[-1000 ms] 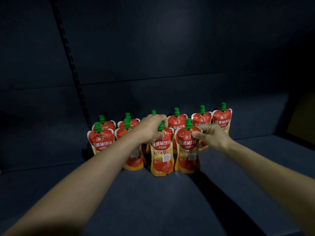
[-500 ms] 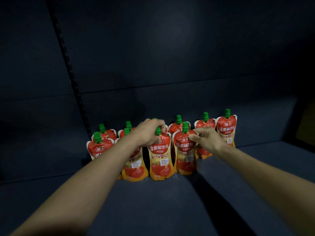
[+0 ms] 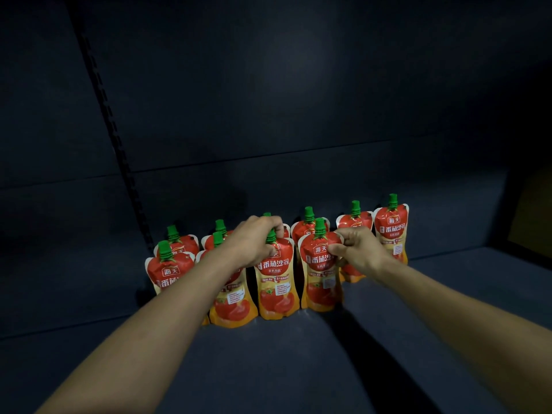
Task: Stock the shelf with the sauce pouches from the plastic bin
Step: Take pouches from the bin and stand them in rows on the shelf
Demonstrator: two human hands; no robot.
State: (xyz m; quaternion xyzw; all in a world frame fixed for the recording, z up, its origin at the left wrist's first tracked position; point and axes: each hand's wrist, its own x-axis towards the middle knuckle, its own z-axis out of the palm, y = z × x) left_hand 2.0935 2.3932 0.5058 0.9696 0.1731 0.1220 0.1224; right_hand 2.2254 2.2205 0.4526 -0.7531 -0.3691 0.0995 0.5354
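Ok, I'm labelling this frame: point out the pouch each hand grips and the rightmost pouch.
left-hand pouch (image 3: 276,286): head view, printed front.
right-hand pouch (image 3: 320,282): head view, front label.
rightmost pouch (image 3: 392,231): head view, red upper front.

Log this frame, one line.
left hand: grips front pouch top | right hand: pinches neighbour pouch | shelf: two rows

Both bare forearms extend forward, converging. Left hand (image 3: 254,240) is curled palm-down, fingers closed in a top grip. Right hand (image 3: 357,249), just beside it, is pinched closed, thumb opposing the fingers.
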